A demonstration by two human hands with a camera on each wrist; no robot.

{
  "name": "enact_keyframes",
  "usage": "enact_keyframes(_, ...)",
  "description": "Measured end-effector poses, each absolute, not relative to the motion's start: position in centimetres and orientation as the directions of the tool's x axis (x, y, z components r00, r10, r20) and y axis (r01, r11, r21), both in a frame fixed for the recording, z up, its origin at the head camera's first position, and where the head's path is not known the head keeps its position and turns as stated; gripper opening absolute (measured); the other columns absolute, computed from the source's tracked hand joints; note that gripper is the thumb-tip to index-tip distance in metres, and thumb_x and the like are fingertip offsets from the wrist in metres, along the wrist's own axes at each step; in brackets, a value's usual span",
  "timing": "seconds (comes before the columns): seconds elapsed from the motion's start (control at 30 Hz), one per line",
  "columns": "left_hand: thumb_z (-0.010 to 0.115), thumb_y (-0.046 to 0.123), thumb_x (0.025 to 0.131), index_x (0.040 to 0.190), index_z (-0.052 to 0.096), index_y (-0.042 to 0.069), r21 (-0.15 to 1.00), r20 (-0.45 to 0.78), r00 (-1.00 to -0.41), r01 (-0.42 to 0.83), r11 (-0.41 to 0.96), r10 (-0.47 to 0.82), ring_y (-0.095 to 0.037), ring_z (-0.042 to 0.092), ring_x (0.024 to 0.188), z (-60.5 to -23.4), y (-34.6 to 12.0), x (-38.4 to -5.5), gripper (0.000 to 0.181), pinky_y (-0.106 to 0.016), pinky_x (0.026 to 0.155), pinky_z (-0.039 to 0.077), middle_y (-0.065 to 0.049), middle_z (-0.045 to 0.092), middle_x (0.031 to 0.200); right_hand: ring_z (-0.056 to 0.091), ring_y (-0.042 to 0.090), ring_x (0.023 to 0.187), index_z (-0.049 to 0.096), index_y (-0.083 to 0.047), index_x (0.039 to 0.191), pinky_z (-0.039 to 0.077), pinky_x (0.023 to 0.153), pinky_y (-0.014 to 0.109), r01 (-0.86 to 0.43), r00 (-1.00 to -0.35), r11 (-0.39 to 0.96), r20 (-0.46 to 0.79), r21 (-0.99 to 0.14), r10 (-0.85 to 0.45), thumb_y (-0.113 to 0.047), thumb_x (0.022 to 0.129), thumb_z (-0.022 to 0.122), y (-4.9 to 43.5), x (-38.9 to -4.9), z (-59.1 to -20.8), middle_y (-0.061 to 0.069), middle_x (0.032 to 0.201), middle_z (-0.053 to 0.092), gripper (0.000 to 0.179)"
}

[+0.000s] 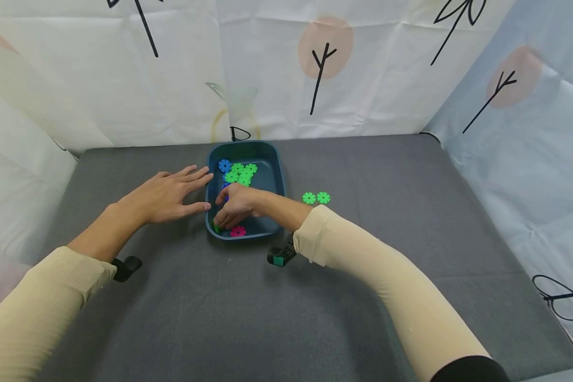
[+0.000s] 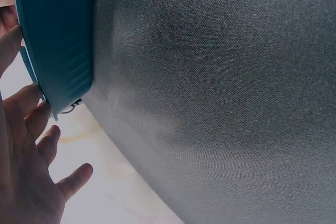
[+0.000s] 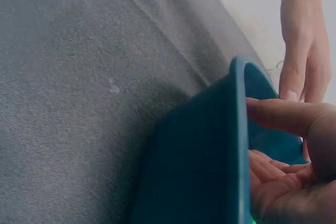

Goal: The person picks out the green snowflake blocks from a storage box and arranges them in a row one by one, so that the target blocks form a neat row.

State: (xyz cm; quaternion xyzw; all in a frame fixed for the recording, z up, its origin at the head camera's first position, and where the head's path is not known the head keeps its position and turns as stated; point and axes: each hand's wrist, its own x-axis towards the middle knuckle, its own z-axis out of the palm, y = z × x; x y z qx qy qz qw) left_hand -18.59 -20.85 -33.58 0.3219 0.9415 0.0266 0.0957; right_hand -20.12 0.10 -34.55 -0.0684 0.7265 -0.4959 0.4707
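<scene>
Inside a dark teal bin (image 1: 270, 159), my right hand (image 1: 241, 206) reaches toward the near left corner. Its curled fingertips pinch a green notched plastic disc (image 1: 217, 227), mostly covered by the fingers. In the right wrist view the bin wall hides those fingertips. My left hand (image 1: 169, 196) rests its fingertips against the bin's left rim, fingers nearly straight and spread. A pink disc (image 1: 237, 231) lies by the right hand, at the near wall. Farther back sit several green discs (image 1: 241, 173) in a cluster, with a blue disc (image 1: 224, 166) beside them.
Right of the bin, two green discs (image 1: 316, 198) lie side by side on the grey cloth-covered table (image 1: 387, 175). A printed white curtain (image 1: 267, 69) stands behind the table's back edge, and a pale blue one (image 1: 544, 175) along the right.
</scene>
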Motion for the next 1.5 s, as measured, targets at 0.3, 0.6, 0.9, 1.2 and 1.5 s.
enact_keyframes(0.3, 0.051, 0.055, 0.099, 0.155, 0.033, 0.007, 0.109, -0.155, -0.772, 0.606, 0.788, 0.616, -0.039, 0.023, 0.148, -33.6, -20.8, -18.5, 0.076, -0.068, 0.105, 0.031, -0.016, 0.028, 0.161, 0.071, 0.035, 0.101, 0.048, 0.005, 0.123, 0.056, 0.087, 0.041, 0.378, -0.611, 0.466, -0.594, -0.800, -0.523, 0.005, 0.086, 0.073, -0.2, -19.6, -34.6, 0.020, 0.092, 0.073, 0.044)
enact_keyframes(0.6, 0.052, 0.054, 0.099, 0.155, 0.035, 0.006, 0.103, -0.143, -0.769, 0.615, 0.782, 0.624, -0.039, 0.025, 0.147, -33.6, -20.7, -18.5, 0.075, -0.068, 0.104, 0.032, -0.016, 0.029, 0.161, 0.072, 0.032, 0.097, 0.049, 0.008, 0.126, 0.057, 0.086, 0.040, 0.374, -0.621, 0.487, -0.603, -0.790, -0.501, 0.007, 0.087, 0.070, -0.3, -19.5, -34.0, 0.019, 0.093, 0.074, 0.045)
enact_keyframes(0.9, 0.052, 0.055, 0.098, 0.155, 0.034, 0.007, 0.101, -0.154, -0.771, 0.609, 0.786, 0.618, -0.040, 0.025, 0.147, -33.7, -20.7, -18.5, 0.076, -0.068, 0.105, 0.031, -0.016, 0.029, 0.161, 0.072, 0.033, 0.095, 0.052, 0.006, 0.122, 0.057, 0.085, 0.038, 0.320, -0.615, 0.536, -0.601, -0.782, -0.510, 0.009, 0.088, 0.067, -0.1, -19.2, -33.4, 0.017, 0.099, 0.064, 0.037)
enact_keyframes(1.2, 0.051, 0.055, 0.098, 0.155, 0.034, 0.006, 0.107, -0.162, -0.776, 0.601, 0.792, 0.610, -0.041, 0.024, 0.147, -33.7, -20.8, -18.4, 0.077, -0.069, 0.106, 0.030, -0.017, 0.029, 0.161, 0.071, 0.030, 0.086, 0.053, 0.006, 0.132, 0.057, 0.086, 0.040, 0.302, -0.624, 0.531, -0.586, -0.791, -0.518, 0.010, 0.090, 0.066, 0.6, -19.1, -33.2, 0.015, 0.099, 0.068, 0.044)
enact_keyframes(1.5, 0.050, 0.057, 0.098, 0.156, 0.033, 0.008, 0.110, -0.174, -0.784, 0.585, 0.803, 0.595, -0.042, 0.024, 0.147, -33.6, -20.6, -18.3, 0.078, -0.069, 0.105, 0.030, -0.017, 0.028, 0.161, 0.072, 0.028, 0.083, 0.056, 0.007, 0.124, 0.056, 0.089, 0.042, 0.188, -0.645, 0.568, -0.537, -0.801, -0.544, 0.009, 0.088, 0.065, 3.4, -18.9, -31.6, 0.011, 0.101, 0.071, 0.038)
